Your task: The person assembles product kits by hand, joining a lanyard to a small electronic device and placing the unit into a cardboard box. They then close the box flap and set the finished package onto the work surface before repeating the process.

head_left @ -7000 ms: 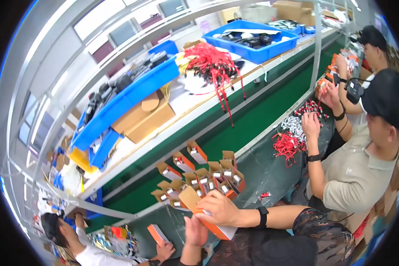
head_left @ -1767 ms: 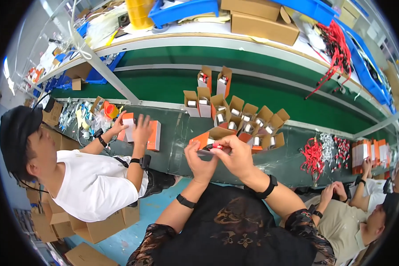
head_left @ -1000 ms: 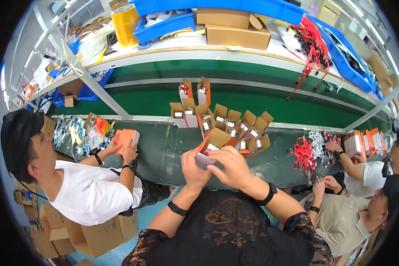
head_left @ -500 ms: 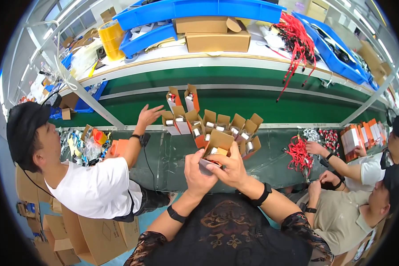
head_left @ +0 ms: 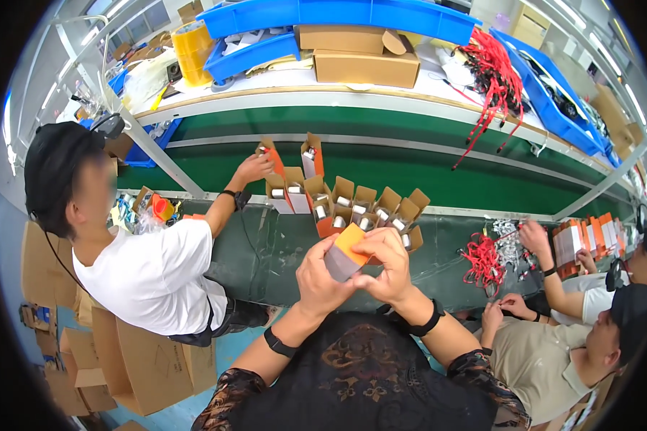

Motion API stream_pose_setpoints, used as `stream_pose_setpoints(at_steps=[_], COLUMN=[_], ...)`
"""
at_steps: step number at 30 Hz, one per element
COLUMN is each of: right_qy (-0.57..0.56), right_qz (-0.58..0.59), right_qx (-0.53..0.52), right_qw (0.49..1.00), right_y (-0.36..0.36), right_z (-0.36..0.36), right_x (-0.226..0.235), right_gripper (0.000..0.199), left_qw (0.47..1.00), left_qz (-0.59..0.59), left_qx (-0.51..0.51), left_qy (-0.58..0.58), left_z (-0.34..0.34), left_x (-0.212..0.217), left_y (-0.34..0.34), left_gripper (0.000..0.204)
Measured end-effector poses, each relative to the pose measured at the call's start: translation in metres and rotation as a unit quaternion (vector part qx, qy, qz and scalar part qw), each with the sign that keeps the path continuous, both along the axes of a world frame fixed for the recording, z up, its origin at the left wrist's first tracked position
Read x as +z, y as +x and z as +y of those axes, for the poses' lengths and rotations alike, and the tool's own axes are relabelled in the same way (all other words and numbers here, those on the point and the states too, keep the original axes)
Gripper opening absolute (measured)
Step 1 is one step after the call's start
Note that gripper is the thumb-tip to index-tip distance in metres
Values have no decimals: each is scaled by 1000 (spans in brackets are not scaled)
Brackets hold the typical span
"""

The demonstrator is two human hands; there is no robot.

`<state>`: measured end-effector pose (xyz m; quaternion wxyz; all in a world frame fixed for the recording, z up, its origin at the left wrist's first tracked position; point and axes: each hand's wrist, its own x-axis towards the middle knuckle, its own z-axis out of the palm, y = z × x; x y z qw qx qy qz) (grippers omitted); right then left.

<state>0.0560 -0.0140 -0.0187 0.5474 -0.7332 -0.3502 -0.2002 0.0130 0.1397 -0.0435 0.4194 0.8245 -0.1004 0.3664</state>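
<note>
My left hand [head_left: 322,276] and my right hand [head_left: 384,266] meet in front of my chest, both closed around a small orange-and-grey carton [head_left: 343,253]. My left fingers wrap its lower grey end from the left, thumb up along the side; my right fingers curl over the orange top edge and pinch it from the right. The carton sits tilted between them, held above the near edge of the dark work surface [head_left: 280,248].

Just beyond my hands stands a cluster of open cartons [head_left: 352,205], flaps up, each with a small silvery part showing inside; they sit close together at the edge of the green conveyor belt [head_left: 438,172]. Two more open cartons [head_left: 295,154] stand a little farther out on the belt.

To my left, a person in a white shirt [head_left: 151,276] stretches a hand [head_left: 254,170] to one of those farther cartons. To my right, two other people work with a tangle of red cords [head_left: 485,260], with a row of orange-and-white boxes [head_left: 586,241] near them.

Across the belt a shelf carries brown cardboard boxes [head_left: 363,57], blue bins [head_left: 338,14], a yellow tape roll [head_left: 193,50] and a bunch of red cords [head_left: 499,79] hanging over the edge. Flat cardboard [head_left: 136,359] leans on the floor at my lower left.
</note>
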Motion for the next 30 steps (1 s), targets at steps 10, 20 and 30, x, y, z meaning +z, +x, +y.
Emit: stream_pose_setpoints(at_steps=[10,20,30], right_qy=[142,76,-39], right_qz=[281,183,107], right_qx=[10,32,24], right_qw=[949,980,993], right_y=[-5,-5,-3], right_z=[17,17,26], right_x=[-5,-4,-5], right_gripper=[28,35,38], left_qw=[989,994,998], left_qz=[-83,-48,3], left_qx=[73,50,47], left_qy=[100,84,49], left_z=[2,13,29], left_x=[11,8,9], left_y=[2,-1,-6], left_gripper=[75,85,77])
